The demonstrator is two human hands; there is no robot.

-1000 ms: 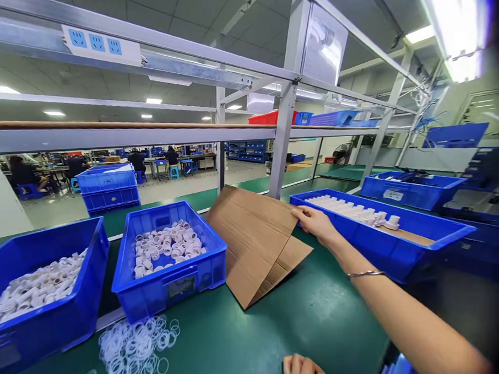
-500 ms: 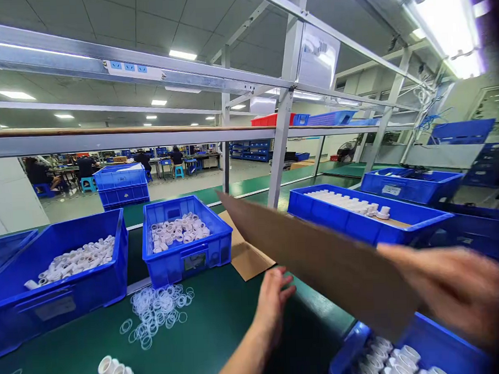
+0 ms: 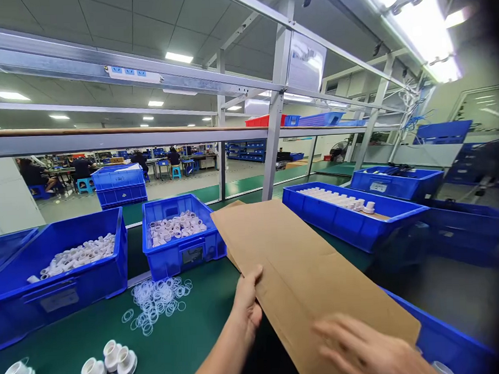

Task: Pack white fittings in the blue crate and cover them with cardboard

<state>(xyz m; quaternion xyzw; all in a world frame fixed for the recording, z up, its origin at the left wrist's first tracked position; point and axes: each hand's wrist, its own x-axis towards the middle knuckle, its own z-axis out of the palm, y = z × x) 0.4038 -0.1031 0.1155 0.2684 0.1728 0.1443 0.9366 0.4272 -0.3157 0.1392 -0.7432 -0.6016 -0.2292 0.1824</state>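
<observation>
A flat brown cardboard sheet (image 3: 302,267) slants across the middle right of the view. My left hand (image 3: 248,303) grips its left edge, thumb on top and fingers underneath. Over the sheet's lower part is my right hand (image 3: 364,344), blurred, its fingers stretched out and apart; whether it touches the cardboard is unclear. Partly under the sheet at the lower right is a blue bin (image 3: 450,332), with a white part just showing at the bottom edge. A second piece of cardboard (image 3: 233,258) peeks out behind the sheet's left edge.
Clear rings (image 3: 159,301) lie on the green table (image 3: 198,332), with white fittings (image 3: 110,364) nearer me. Blue bins of white parts stand left (image 3: 59,294), centre-left (image 3: 186,253) and back right (image 3: 350,226). A metal frame post (image 3: 272,147) rises behind. People sit far off.
The cardboard has turned from nearly edge-on to face-up and lower. My left hand has closed on its edge. My right hand has moved left from the far end to above the sheet.
</observation>
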